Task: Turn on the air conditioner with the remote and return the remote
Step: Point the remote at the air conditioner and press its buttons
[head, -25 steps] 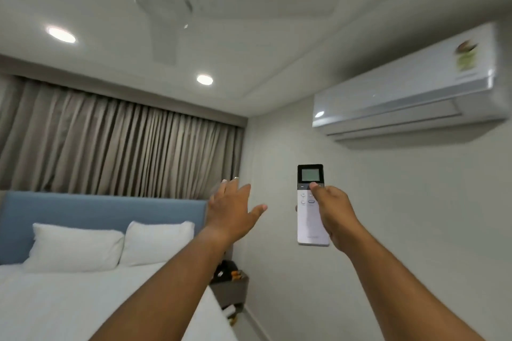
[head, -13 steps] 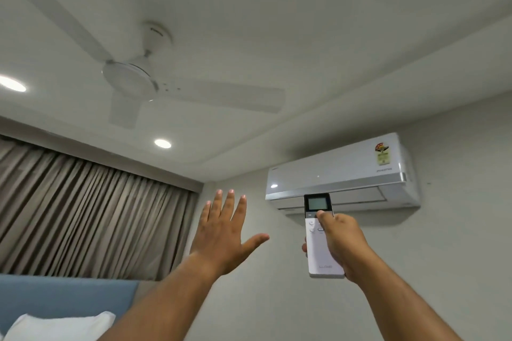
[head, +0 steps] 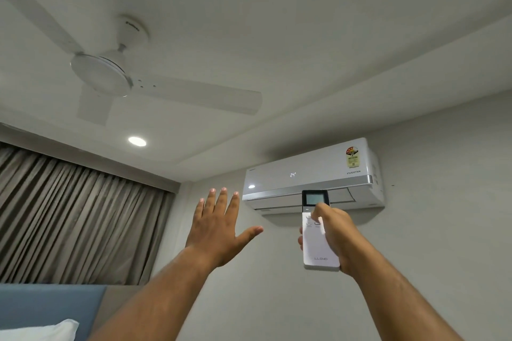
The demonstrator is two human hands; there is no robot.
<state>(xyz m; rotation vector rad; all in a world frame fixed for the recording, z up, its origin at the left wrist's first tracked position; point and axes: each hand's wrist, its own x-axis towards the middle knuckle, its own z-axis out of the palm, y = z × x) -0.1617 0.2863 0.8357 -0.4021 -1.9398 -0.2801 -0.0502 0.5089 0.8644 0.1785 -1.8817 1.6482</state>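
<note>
Since prev frame, "24°" is lit on the air conditioner (head: 313, 174), so I judge switch-on done. My right hand (head: 332, 235) grips the remote (head: 318, 243), thumb on btns, aimed at unit. Left hand (head: 219, 227) splayed, empty. Left: return remote.

Right hand (head: 336, 235) grips the remote (head: 318, 241) below the air conditioner (head: 313, 174) — left hand (head: 219, 225) spread, empty

Wall (head: 415, 271) carries the air conditioner (head: 313, 174), mounted high, display reads 24. Bottom left: blue headboard (head: 50, 304), white pillow (head: 41, 331) corner against it.
</note>
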